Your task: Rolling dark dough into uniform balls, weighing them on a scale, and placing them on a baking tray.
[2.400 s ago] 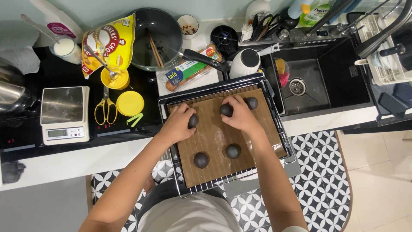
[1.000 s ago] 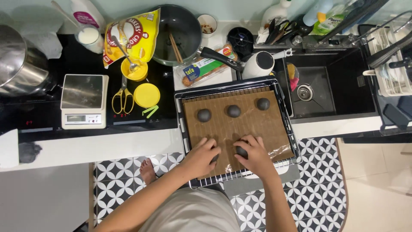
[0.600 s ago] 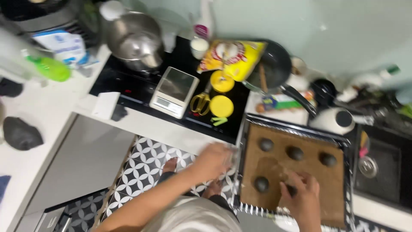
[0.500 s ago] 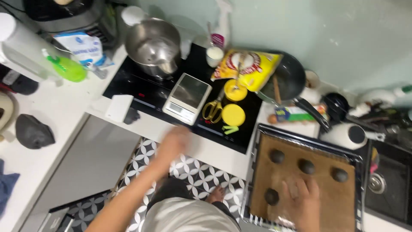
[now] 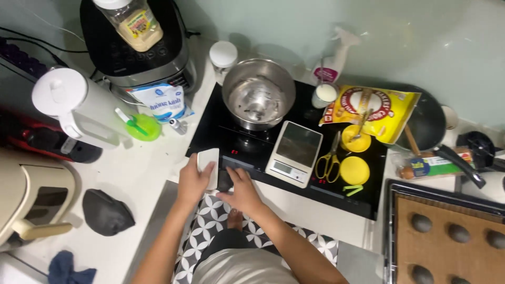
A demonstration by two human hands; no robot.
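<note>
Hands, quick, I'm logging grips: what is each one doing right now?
Left hand: fingers spread on a small white block at the cooktop's edge.
Right hand: on a small dark object beside it; grip cannot be told.

Between the hands, the left hand (image 5: 193,181) half covers a small white object (image 5: 208,161) and the right hand (image 5: 242,193) half covers a small dark one (image 5: 225,180), neither identifiable, while far to their right the baking tray (image 5: 390,221) runs off the picture's edge.
</note>
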